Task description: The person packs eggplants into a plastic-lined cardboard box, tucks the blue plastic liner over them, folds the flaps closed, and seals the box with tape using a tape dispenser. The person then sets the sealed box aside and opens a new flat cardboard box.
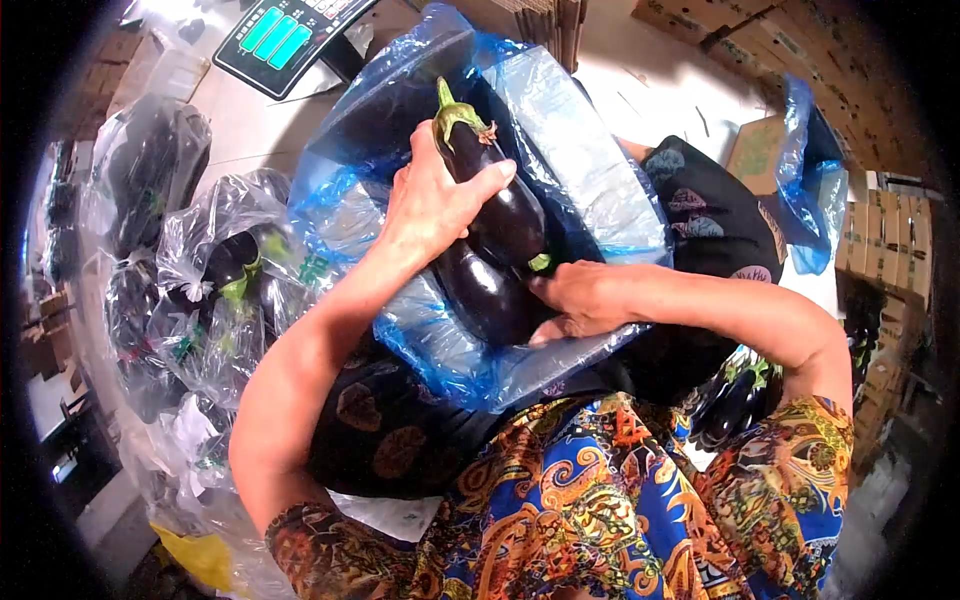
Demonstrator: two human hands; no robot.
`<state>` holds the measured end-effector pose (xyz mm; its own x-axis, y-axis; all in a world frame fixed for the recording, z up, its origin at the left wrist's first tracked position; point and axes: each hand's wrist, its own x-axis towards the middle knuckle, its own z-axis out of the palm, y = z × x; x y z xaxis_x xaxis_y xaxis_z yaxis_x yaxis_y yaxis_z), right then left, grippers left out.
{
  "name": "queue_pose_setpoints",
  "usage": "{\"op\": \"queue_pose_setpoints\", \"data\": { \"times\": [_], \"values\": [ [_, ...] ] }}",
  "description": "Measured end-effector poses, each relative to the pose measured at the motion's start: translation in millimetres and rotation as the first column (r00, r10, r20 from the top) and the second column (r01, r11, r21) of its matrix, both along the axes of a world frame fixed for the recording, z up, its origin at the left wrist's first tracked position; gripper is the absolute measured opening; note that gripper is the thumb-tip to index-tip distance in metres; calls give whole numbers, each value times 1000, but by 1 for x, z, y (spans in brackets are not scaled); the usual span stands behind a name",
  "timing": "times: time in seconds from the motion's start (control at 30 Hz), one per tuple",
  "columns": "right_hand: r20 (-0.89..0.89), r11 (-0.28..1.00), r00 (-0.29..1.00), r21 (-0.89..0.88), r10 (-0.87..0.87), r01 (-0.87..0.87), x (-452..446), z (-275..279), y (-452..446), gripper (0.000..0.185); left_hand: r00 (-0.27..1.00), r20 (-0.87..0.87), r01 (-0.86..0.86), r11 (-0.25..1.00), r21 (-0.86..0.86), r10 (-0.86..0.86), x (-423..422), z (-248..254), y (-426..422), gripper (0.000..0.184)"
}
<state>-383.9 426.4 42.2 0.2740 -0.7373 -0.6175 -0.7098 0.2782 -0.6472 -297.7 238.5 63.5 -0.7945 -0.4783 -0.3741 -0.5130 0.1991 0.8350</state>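
A blue plastic bag point(620, 185) lies open in front of me, with glossy dark eggplants inside. My left hand point(440, 195) is wrapped round an upper eggplant point(515, 215), whose green stem points away from me. Beneath and nearer to me is another eggplant point(485, 295), partly covered by the upper one. From the right, my right hand point(590, 300) reaches into the bag, its fingers and thumb closed at the right end of that lower eggplant. A small green spot shows just above those fingers. Some of the right fingertips are hidden.
Clear plastic bags of eggplants point(240, 285) stand on the left. A scale with a lit display point(285, 40) is at the back left. More eggplants point(735, 405) lie by my right elbow. Cardboard boxes point(890, 235) and another blue bag point(810, 190) are on the right.
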Motion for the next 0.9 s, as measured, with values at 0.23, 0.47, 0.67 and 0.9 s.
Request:
{"op": "queue_pose_setpoints", "data": {
  "times": [0.23,0.47,0.67,0.9],
  "values": [
    [-188,948,941,-204,-282,244,-40,48,19,30,988,98,136,968,-211,-117,-3,-30,23,92],
    [-242,929,910,-243,-336,278,-25,29,13,36,899,156,404,912,68,-409,-2,-20,4,57],
    [-295,936,896,-220,-331,273,-17,11,8,52,635,71,712,548,-439,-769,47,-8,-23,90],
    [-342,911,860,-301,-378,281,-8,-6,-10,45,524,242,720,272,-639,-817,45,-5,5,85]
  ]
}}
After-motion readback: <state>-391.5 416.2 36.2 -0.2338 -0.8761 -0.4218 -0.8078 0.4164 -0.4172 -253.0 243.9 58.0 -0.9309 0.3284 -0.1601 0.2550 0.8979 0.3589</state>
